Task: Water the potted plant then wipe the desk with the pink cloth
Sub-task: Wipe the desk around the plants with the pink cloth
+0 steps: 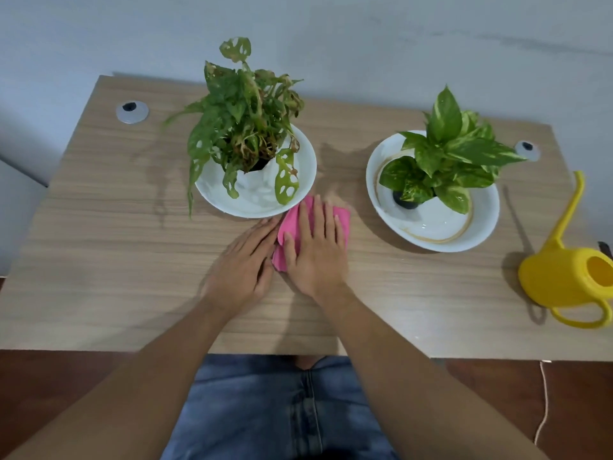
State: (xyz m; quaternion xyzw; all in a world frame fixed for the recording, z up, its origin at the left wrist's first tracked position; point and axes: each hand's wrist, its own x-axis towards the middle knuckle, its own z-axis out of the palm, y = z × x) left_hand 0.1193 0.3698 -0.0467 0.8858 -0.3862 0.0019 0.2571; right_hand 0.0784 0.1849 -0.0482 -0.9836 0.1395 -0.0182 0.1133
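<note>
Fingers (326, 220) of our right hand (315, 257) lie spread flat on the pink cloth (295, 224), left hand (243, 260) flat beside it, mid-desk (99, 227).

Left hand (243, 260): flat, palm down, fingers together and extended forward-right, its inner edge touching the right hand. Right hand (316, 252): flat, palm down, fingers spread slightly and pointing away from the body, thumb angled toward the left hand. Forearms: both bare, reaching forward from the lower corners and converging at the wrists.
</note>
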